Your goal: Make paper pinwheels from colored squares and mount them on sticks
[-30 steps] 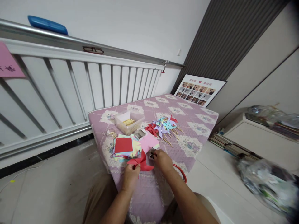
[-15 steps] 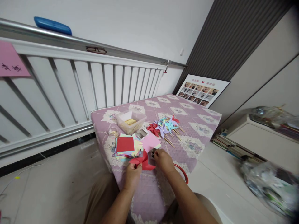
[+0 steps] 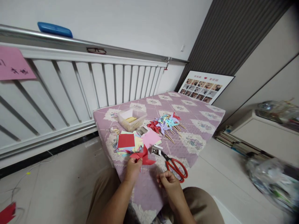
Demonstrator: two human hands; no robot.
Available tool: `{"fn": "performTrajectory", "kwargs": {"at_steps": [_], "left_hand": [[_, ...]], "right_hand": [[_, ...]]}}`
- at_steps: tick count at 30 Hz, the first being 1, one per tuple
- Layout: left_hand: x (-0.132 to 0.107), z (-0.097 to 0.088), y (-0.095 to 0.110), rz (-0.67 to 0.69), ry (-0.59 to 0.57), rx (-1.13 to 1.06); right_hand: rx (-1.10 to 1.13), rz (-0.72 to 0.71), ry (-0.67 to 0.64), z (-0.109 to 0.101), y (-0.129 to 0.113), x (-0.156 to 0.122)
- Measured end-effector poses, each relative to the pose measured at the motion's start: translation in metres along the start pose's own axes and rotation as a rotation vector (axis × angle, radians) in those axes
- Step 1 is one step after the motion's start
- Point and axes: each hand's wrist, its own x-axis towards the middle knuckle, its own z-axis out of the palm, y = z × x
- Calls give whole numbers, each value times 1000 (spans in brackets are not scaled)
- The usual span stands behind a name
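My left hand [image 3: 134, 169] pinches a red paper pinwheel [image 3: 145, 155] near the table's front end. My right hand [image 3: 168, 181] is just right of it, fingers closed in a pinch; whatever they hold is too small to make out. Beyond that hand lies a small open box [image 3: 156, 150] of dark metal pins. Red-handled scissors [image 3: 175, 168] rest beside the box. A stack of coloured paper squares [image 3: 126, 141] with red on top sits left of the pinwheel. Pink paper [image 3: 150, 138] lies behind it.
Several finished pinwheels on sticks [image 3: 166, 123] lie mid-table. A clear plastic box [image 3: 132, 119] holds wooden sticks, with a small round container [image 3: 114, 130] nearby. A radiator [image 3: 109, 82] borders the table's far left side. A photo board [image 3: 203, 87] leans at the back.
My right hand has moved from the small box back toward me, uncovering the box and scissors. My left hand still holds the red pinwheel in nearly the same place.
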Motion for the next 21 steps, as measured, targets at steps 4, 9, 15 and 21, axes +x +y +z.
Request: {"fn": "performTrajectory", "kwargs": {"at_steps": [4, 9, 15, 21], "left_hand": [[-1, -2, 2, -26, 15, -26], [-20, -4, 5, -80, 29, -89], [-69, 3, 12, -150, -12, -164], [-99, 8, 28, -137, -68, -132]], "right_hand": [[167, 83, -49, -7, -8, -17], [305, 109, -112, -15, -14, -26], [324, -9, -131, -21, -26, -37], [78, -191, -73, -27, -41, -49]]}}
